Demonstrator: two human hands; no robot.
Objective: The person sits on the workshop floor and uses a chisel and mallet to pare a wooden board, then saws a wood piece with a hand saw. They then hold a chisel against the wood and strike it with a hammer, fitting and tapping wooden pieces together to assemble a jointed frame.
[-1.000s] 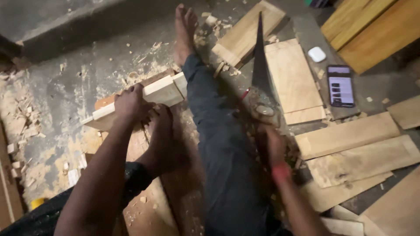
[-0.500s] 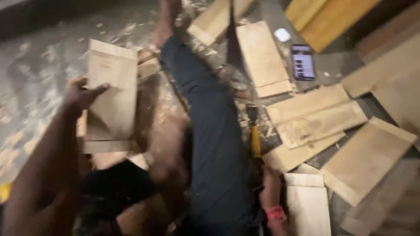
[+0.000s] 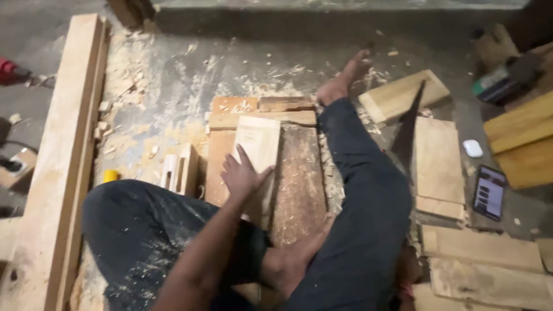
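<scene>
A long plank (image 3: 55,155) lay along the left of the sawdust-strewn floor (image 3: 173,75). The left hand (image 3: 242,174) rested flat, fingers spread, on a pale wood block (image 3: 257,151) lying atop the dark board (image 3: 298,184) between the person's legs. A handsaw (image 3: 408,131) lay beside cut boards (image 3: 439,167), then a phone (image 3: 489,192). The right hand was hidden behind the leg, so its state could not be told.

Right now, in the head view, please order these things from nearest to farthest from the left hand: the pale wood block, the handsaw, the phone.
Left hand:
1. Pale wood block: under the hand, touching it, on the stacked boards.
2. Handsaw: to the right, beyond the stretched leg, lying on the floor between boards.
3. Phone: far right, on the floor beside the boards.
</scene>
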